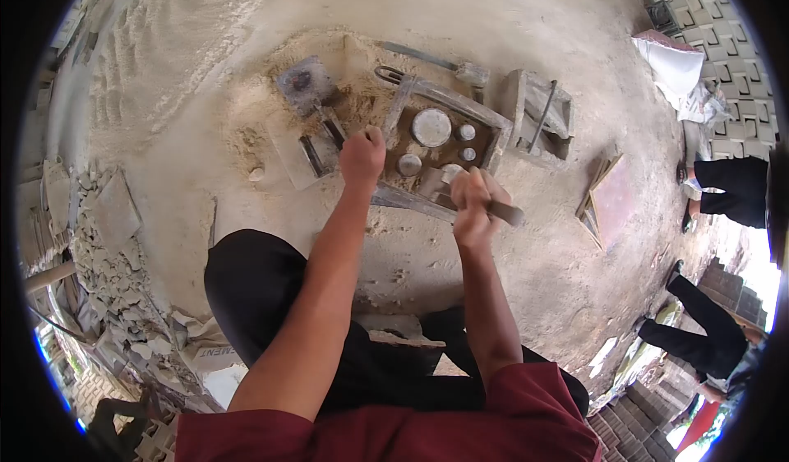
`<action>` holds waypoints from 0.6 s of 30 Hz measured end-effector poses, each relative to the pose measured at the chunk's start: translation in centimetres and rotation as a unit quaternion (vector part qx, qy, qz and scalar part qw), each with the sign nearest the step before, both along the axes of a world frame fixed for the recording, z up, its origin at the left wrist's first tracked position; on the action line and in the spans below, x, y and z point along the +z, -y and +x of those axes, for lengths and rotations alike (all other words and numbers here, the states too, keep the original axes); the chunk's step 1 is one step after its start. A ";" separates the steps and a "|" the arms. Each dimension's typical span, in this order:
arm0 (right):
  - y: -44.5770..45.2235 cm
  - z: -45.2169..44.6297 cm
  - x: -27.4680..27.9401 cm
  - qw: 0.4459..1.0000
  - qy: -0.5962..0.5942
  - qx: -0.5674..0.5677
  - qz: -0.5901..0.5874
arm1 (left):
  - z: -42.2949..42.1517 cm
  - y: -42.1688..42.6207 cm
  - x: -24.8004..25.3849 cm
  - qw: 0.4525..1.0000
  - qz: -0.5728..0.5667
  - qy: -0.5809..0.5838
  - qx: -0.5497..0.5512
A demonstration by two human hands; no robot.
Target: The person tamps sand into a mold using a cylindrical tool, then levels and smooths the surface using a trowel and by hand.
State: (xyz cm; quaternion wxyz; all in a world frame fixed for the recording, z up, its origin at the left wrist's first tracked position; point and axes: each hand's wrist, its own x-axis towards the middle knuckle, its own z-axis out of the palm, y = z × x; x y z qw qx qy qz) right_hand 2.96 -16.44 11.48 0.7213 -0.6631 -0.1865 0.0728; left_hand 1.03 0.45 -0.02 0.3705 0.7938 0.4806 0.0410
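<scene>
A rectangular frame [448, 94] lies on the sandy ground with a large round disc [431, 127] and several smaller round pieces inside. My left hand [362, 156] is closed at the frame's left side, around the end of a flat-bladed tool [305, 85] whose square plate points up and left. My right hand [476, 207] is closed on a hammer-like tool [505, 213] over the frame's lower right corner; its far end is partly hidden by the fingers and blurred.
A tray [538, 117] with a rod across it lies right of the frame. Farther right are flat boards [612, 203] and a white sack [670, 66]. Legs of other people show at the right edge. Rubble [115, 273] lies at the left.
</scene>
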 end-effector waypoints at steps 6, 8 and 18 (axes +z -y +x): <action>0.5 0.2 -1.4 0.999 0.031 -0.004 -0.014 | 0.4 -0.3 0.0 1.000 -0.004 -0.020 -0.002; 0.7 0.4 -2.0 1.000 0.022 -0.005 0.014 | -0.1 0.0 0.1 1.000 -0.022 -0.013 -0.007; -0.5 3.7 -4.2 0.992 0.069 -0.036 -0.096 | 0.4 0.0 0.2 1.000 -0.018 -0.002 -0.011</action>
